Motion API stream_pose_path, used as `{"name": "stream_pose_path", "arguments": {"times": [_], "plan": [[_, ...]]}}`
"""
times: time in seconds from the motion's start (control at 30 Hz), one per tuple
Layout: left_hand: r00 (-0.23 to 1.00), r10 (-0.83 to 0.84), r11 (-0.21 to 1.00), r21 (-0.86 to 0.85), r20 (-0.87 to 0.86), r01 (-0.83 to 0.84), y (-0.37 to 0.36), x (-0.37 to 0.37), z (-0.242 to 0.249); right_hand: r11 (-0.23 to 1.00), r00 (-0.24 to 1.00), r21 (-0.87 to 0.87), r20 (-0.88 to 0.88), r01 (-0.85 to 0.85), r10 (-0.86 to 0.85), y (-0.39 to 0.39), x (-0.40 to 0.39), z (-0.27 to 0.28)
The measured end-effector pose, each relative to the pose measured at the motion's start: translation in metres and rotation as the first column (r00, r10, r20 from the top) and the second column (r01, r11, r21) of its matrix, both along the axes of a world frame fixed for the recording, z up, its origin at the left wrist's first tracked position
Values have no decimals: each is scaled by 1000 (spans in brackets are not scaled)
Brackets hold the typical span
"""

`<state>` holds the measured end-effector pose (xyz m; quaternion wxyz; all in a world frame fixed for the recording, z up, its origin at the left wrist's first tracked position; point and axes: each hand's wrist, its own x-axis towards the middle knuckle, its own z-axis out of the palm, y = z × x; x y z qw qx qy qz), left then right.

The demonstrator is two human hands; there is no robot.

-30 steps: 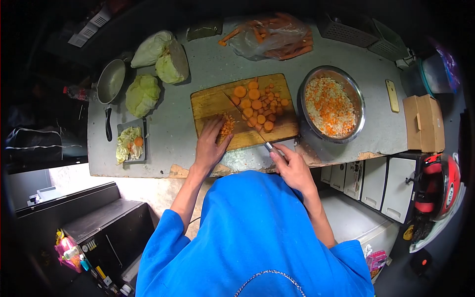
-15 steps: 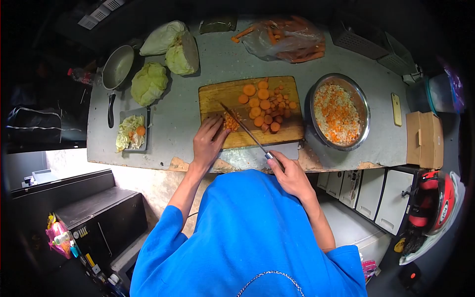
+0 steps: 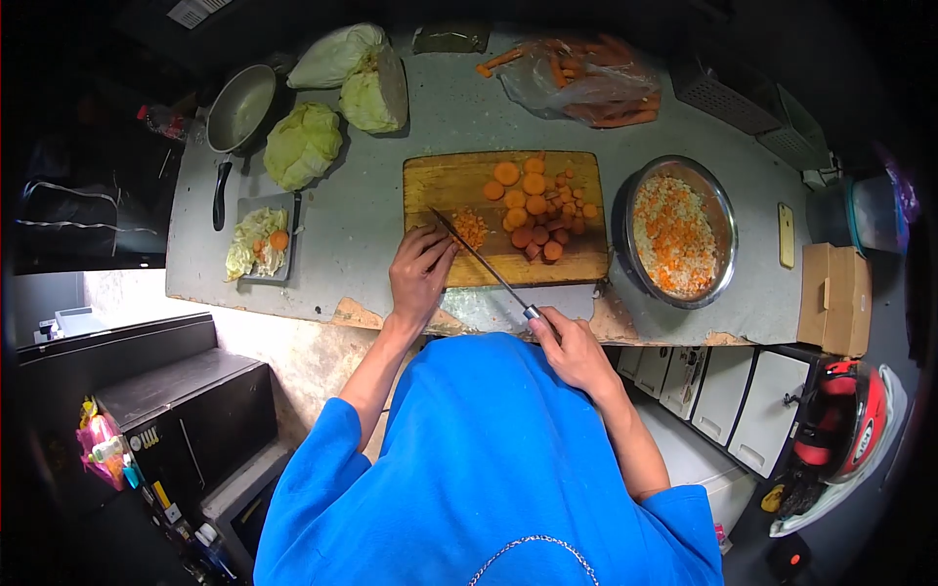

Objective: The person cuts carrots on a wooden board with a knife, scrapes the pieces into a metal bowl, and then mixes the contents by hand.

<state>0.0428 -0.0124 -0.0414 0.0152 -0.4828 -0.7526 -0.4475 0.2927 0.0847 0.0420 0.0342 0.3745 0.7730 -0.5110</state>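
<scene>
My right hand (image 3: 575, 350) is closed round the handle of a kitchen knife (image 3: 491, 271), whose blade slants up and left over a wooden cutting board (image 3: 430, 176). Finely chopped carrot (image 3: 471, 229) lies to the right of the blade. On the blade's left side, at the board's lower left edge, is my left hand (image 3: 420, 278), its fingers bent and drawn together; whatever sits under the fingertips is hidden. Carrot slices (image 3: 534, 184) and smaller carrot pieces cover the right part of the board.
Right of the board stands a metal bowl (image 3: 730, 210) of chopped carrot and pale bits. A bag of carrots (image 3: 586, 83) lies behind. Cabbages (image 3: 303, 146), a frying pan (image 3: 241, 109) and a tray (image 3: 291, 220) with cabbage are leftward. A phone (image 3: 786, 235) lies far right.
My left hand's fingers have drawn closer together beside the blade. The knife keeps nearly the same slant in my right hand. The whole view has shifted slightly.
</scene>
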Motion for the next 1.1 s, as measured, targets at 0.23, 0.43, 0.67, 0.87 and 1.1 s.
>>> {"name": "stream_pose_path", "arguments": {"times": [0.23, 0.43, 0.67, 0.87, 1.1], "plan": [[1000, 5, 1000, -22, 22, -4, -1, 1, -2, 993, 1000, 114, -1, -23, 23, -6, -1, -17], [1000, 3, 1000, 10, -18, -3, 4, 1, 0, 990, 998, 135, 63, -39, 31, -3, -3, -16], [999, 9, 1000, -12, 43, -9, -6, 2, 2, 1000, 999, -25, 45, -10, 11, 11, 2, 2], [999, -11, 1000, -13, 41, 12, -6, 2, -4, 999, 999, 49, 39, 2, -4, 8, 4, -1], [987, 81, 997, -7, 139, -81, -8, 6, 2, 999, 1000, 51, 5, 1, -1, 6, 3, -7]]}}
